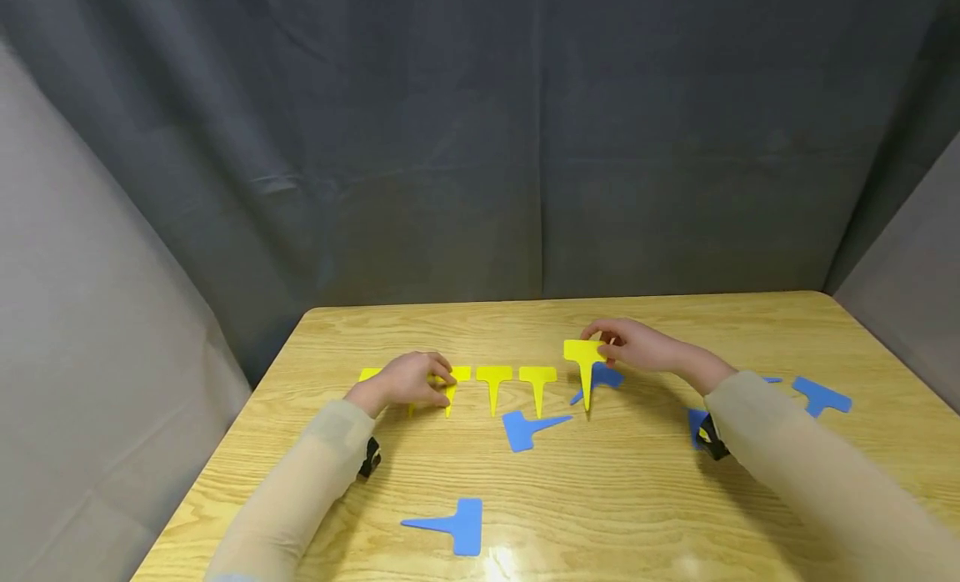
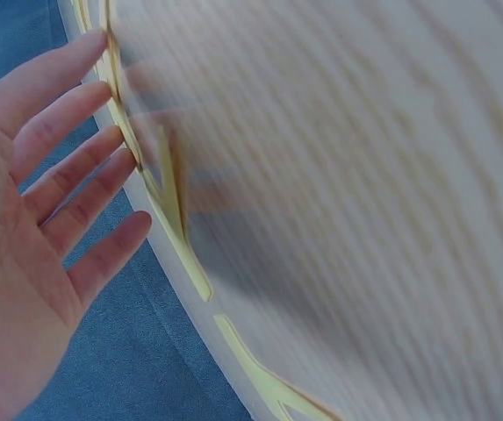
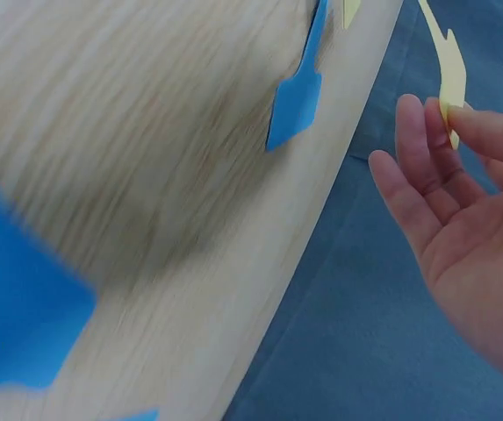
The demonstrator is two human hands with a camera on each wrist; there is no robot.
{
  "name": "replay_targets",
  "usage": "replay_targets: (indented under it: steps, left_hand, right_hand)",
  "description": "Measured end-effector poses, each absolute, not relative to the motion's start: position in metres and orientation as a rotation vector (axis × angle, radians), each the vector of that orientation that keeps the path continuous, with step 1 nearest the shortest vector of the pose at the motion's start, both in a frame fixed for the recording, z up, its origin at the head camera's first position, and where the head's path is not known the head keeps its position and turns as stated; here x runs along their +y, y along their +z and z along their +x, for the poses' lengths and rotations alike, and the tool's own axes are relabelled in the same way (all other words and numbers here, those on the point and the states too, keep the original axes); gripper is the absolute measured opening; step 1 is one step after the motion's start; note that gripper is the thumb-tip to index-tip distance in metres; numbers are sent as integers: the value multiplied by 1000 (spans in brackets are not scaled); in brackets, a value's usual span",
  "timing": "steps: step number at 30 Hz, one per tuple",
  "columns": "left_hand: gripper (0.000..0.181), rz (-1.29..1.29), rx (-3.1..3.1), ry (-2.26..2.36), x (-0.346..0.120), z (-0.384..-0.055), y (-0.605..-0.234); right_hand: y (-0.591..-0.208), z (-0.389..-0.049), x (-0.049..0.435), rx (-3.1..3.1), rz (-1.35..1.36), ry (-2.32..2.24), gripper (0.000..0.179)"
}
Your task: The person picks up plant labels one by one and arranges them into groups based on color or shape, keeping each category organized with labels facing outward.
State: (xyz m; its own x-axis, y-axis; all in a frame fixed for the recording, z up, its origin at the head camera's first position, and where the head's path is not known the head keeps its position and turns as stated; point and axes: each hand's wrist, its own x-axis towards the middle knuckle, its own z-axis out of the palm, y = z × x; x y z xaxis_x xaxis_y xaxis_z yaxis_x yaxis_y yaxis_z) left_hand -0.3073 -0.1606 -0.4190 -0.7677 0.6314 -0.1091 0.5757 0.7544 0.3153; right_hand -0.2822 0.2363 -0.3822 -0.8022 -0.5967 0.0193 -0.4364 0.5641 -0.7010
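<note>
The right hand (image 1: 637,346) pinches a yellow tag (image 1: 586,369) by one side of its wide top, and the tag looks lifted off the table (image 1: 637,499), pointy end toward the person. The left hand (image 1: 408,378) holds nothing — its fingers are loose over the far end of the yellow row (image 1: 494,376), and I cannot tell if they touch it. Two whole tags of that row lie between the hands. One blue tag (image 1: 606,378) sits just beside the right hand, partly behind the held tag, and another blue tag (image 1: 519,433) lies between the hands, nearer the person. The step looks like making the row longer — the next move seems to call for the right hand to lower its tag in line, leaving a small gap, without bumping the blue one
</note>
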Motion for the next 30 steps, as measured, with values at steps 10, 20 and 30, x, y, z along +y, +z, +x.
replay_targets:
  steps: [10, 20, 30]
  left_hand:
    - [36, 945, 2756, 374, -157, -306, -418]
    - [36, 963, 2744, 399, -155, -302, -418]
    - [35, 968, 2752, 391, -152, -300, -417]
  right_hand:
    - [-392, -304, 219, 2696, -782, -1106, 29]
    - [-413, -311, 217, 2685, -677, -1166, 30]
    - [-418, -304, 223, 2724, -725, -1069, 28]
